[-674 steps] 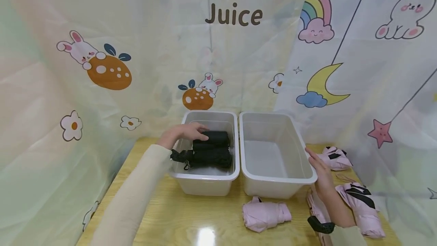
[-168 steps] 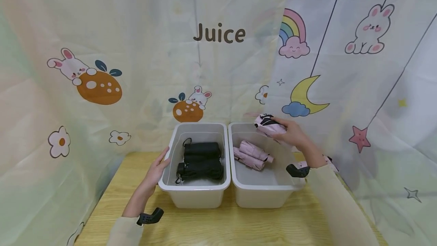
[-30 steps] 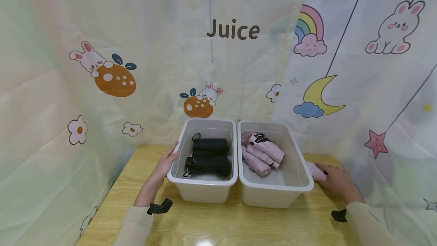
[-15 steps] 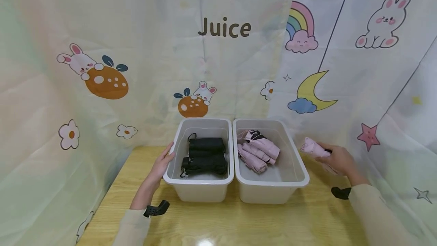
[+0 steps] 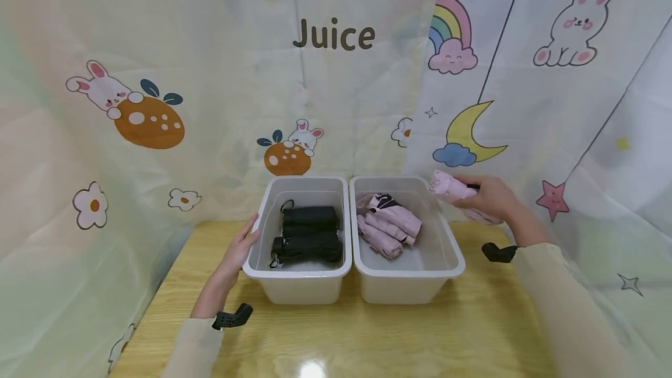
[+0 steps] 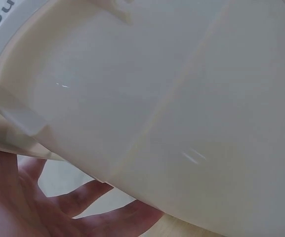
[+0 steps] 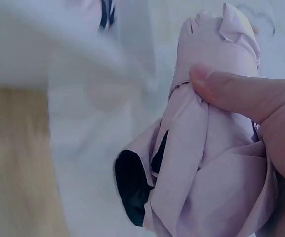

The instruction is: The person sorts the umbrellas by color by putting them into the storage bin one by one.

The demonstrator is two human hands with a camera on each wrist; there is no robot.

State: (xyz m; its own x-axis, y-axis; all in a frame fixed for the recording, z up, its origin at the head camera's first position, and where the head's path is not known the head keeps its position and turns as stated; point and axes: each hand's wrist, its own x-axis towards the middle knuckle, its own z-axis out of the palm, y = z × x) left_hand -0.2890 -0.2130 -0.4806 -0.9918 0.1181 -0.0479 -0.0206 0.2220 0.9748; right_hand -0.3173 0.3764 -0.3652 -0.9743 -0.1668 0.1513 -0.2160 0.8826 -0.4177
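Observation:
My right hand (image 5: 488, 194) grips a rolled pink folding umbrella (image 5: 452, 187) just above the right rim of the right bin. In the right wrist view, my thumb lies across the pink umbrella (image 7: 211, 128), and dark patches show on its loose folds. Several pink folding umbrellas (image 5: 391, 223) lie together inside the right white bin (image 5: 412, 275). Two black folding umbrellas (image 5: 310, 244) lie side by side in the left white bin (image 5: 299, 275). My left hand (image 5: 238, 252) rests against that bin's left side, its fingers fairly straight along the outer wall (image 6: 147, 98) in the left wrist view.
Both bins stand side by side on a wooden table (image 5: 336, 337). A printed curtain (image 5: 226, 104) hangs close behind and along both sides. Each wrist wears a black strap mount (image 5: 233, 317).
My right hand has lifted the pink umbrella from the table right of the bins, up and leftward to the rim. Earlier, pink umbrellas went into the right bin. Left hand stays on its bin.

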